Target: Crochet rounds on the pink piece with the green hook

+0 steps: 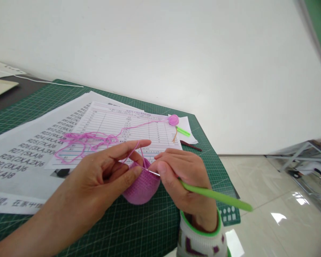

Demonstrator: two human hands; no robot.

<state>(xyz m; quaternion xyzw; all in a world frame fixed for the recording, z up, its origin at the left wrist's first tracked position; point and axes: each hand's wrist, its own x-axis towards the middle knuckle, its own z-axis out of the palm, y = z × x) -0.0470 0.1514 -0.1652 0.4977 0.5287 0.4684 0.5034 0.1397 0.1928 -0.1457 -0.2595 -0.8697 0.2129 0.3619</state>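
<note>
A rounded pink crochet piece [141, 189] hangs between my two hands. My left hand [115, 167] pinches its top edge between thumb and fingers, and pink yarn [133, 149] runs over the raised index finger. My right hand [182, 175] is closed around a crochet hook [216, 194] with a green handle that points down to the right. The hook's metal tip meets the edge of the piece beside my left thumb. Loose pink yarn lies in a tangle [88, 139] on the papers behind my left hand.
Printed sheets [29, 146] cover much of the green cutting mat [160, 228]. Toward the back right lie a small pink yarn ball [173, 120], a bright green tool [183, 131] and a dark slim object [191, 146]. A white wall [176, 53] stands behind the table.
</note>
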